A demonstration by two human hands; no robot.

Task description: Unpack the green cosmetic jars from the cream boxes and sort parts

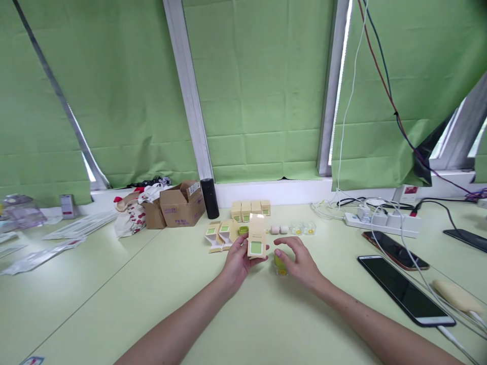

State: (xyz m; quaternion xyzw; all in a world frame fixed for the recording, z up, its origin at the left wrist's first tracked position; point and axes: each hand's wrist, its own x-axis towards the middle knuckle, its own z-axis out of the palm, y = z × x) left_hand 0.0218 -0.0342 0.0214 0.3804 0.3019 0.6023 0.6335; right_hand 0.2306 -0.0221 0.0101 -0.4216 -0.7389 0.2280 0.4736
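My left hand (238,261) is closed round a small cream carton (257,228) with a green rounded square on its lower front, held tilted up above the table. Beside it, my right hand (299,258) has its thumb and forefinger apart and curved. Close under that thumb stands a small clear container (280,267) with yellow-green in it, partly covered by the hand; whether they touch I cannot tell. Behind my left hand lie opened cartons (218,234) of the same kind and a small green case (243,230). Two pale pink pieces (279,229) and clear containers (303,228) sit further right.
Several upright cream cartons (250,209) stand at the back. A brown cardboard box (183,205), a black cylinder (209,198) and a printed cloth bag (130,218) are back left. On the right lie phones (405,289), a power strip (397,225) and loose white cables.
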